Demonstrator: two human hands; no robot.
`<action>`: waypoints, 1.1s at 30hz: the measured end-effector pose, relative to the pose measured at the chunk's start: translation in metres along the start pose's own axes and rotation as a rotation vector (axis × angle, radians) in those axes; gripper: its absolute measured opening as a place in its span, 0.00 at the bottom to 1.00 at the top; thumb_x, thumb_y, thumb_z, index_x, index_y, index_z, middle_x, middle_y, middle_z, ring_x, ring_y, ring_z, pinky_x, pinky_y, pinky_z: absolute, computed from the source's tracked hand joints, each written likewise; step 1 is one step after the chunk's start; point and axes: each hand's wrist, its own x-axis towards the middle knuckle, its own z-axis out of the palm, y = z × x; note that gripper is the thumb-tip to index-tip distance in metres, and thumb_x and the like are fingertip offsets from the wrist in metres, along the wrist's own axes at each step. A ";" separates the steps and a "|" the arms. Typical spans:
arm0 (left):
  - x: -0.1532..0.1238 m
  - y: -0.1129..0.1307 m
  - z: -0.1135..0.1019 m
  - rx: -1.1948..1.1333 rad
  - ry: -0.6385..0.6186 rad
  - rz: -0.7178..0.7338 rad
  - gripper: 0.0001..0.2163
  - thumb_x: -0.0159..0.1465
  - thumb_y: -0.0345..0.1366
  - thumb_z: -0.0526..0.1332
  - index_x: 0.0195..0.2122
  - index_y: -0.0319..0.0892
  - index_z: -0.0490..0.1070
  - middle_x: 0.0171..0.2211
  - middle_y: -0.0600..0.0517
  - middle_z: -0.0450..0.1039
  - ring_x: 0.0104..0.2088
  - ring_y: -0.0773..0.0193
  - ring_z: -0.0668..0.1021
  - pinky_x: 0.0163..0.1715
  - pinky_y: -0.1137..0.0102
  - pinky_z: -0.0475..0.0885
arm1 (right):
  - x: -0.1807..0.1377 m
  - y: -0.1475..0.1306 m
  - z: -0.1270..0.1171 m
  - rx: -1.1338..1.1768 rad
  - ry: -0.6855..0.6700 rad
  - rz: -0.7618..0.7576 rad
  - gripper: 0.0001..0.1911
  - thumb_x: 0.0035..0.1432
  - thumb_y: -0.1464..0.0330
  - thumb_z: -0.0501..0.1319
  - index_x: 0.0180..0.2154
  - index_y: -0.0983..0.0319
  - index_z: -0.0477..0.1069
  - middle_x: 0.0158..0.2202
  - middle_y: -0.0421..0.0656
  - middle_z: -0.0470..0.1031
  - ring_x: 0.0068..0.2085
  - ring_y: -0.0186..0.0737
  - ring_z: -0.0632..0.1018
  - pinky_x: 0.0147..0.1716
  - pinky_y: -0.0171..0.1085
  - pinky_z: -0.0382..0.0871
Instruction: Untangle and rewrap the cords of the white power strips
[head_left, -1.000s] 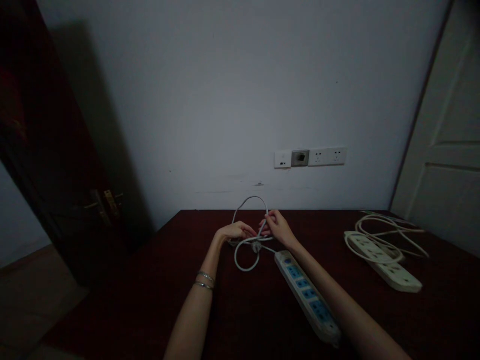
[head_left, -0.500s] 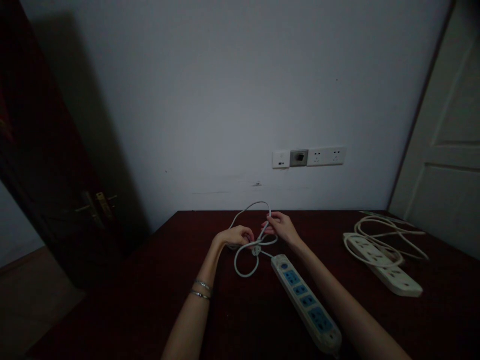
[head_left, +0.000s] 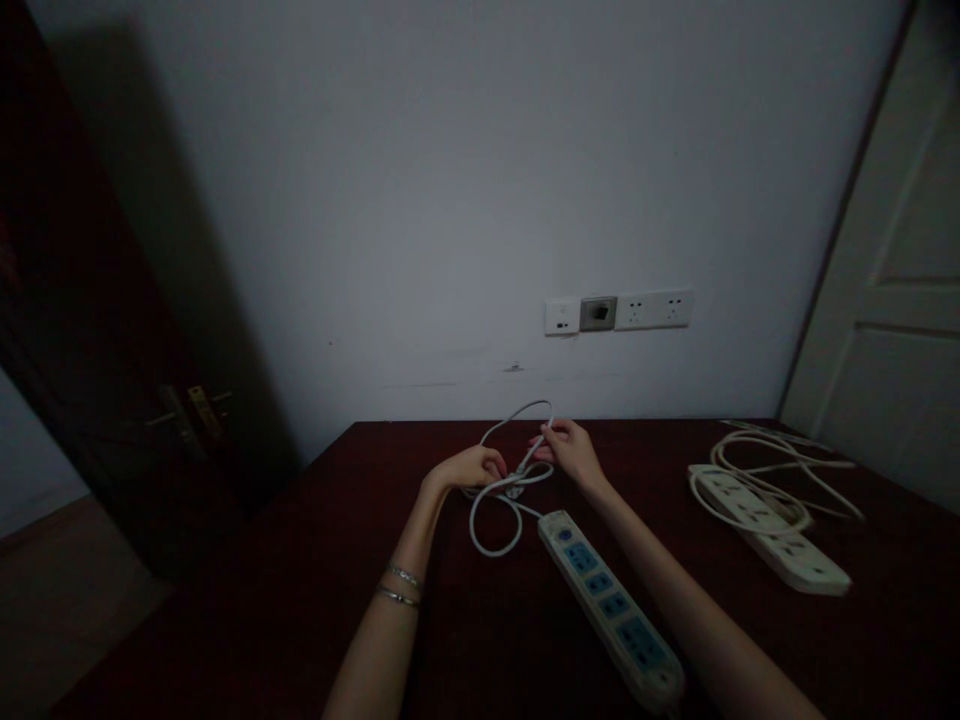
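A white power cord (head_left: 495, 552) lies in loops on the dark red table, with a crossing or knot near its plug (head_left: 514, 490). My left hand (head_left: 471, 468) is closed on the cord at the left of the crossing, its fingertips curled down. Between thumb and fingers, my right hand (head_left: 568, 448) pinches a raised stretch of the same cord, which arcs up behind the crossing. The cord runs to a power strip (head_left: 607, 605) with blue socket faces, lying slantwise beside my right forearm. What lies under my left fingers is partly hidden.
A second, white power strip (head_left: 772, 535) with its cord (head_left: 795, 465) heaped over it lies on the table (head_left: 300, 600) at right. Wall sockets (head_left: 634, 311) sit above the table's back edge. A dark door (head_left: 97, 380) stands at left, a pale door (head_left: 900, 300) at right.
My right hand has moved slightly up and right, drawing the pinched cord with it. The upper loop has shifted right and narrowed. My left hand has hardly moved.
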 end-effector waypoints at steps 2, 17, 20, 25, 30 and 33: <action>-0.001 0.000 -0.001 -0.011 -0.007 0.005 0.12 0.44 0.25 0.61 0.32 0.34 0.70 0.23 0.54 0.72 0.24 0.70 0.71 0.24 0.76 0.64 | -0.001 0.000 0.001 0.010 0.010 -0.023 0.14 0.50 0.62 0.61 0.33 0.61 0.58 0.21 0.41 0.76 0.20 0.37 0.77 0.22 0.35 0.75; -0.011 0.007 -0.001 -0.005 -0.012 -0.012 0.08 0.53 0.30 0.51 0.30 0.35 0.68 0.20 0.53 0.71 0.23 0.67 0.75 0.25 0.74 0.67 | -0.017 0.010 0.015 -0.105 0.025 -0.270 0.18 0.50 0.55 0.60 0.32 0.60 0.56 0.27 0.42 0.74 0.27 0.39 0.78 0.26 0.39 0.76; -0.011 0.003 -0.002 -0.147 0.015 -0.047 0.05 0.52 0.29 0.53 0.31 0.37 0.63 0.24 0.53 0.72 0.23 0.68 0.76 0.24 0.75 0.68 | -0.015 0.008 0.013 -0.039 0.053 -0.264 0.18 0.49 0.56 0.61 0.32 0.60 0.57 0.27 0.42 0.75 0.27 0.39 0.78 0.27 0.39 0.76; -0.010 -0.004 -0.002 -0.224 -0.018 -0.093 0.05 0.54 0.33 0.55 0.30 0.39 0.59 0.26 0.53 0.71 0.21 0.69 0.76 0.23 0.75 0.67 | -0.010 0.003 0.011 0.102 0.155 -0.271 0.18 0.47 0.58 0.64 0.32 0.60 0.58 0.27 0.39 0.74 0.30 0.37 0.79 0.32 0.39 0.76; -0.011 -0.006 -0.001 -0.146 -0.032 -0.119 0.09 0.53 0.33 0.56 0.35 0.38 0.61 0.24 0.55 0.69 0.20 0.69 0.75 0.23 0.76 0.66 | -0.007 -0.016 0.005 0.371 0.233 -0.235 0.19 0.44 0.62 0.67 0.29 0.60 0.57 0.25 0.37 0.75 0.29 0.34 0.79 0.34 0.37 0.76; -0.010 -0.005 -0.001 -0.106 -0.044 -0.093 0.10 0.53 0.34 0.55 0.36 0.38 0.64 0.26 0.55 0.69 0.20 0.70 0.75 0.24 0.75 0.66 | -0.010 -0.034 0.002 0.525 0.234 -0.156 0.16 0.47 0.67 0.66 0.27 0.60 0.56 0.24 0.40 0.76 0.30 0.36 0.79 0.36 0.38 0.75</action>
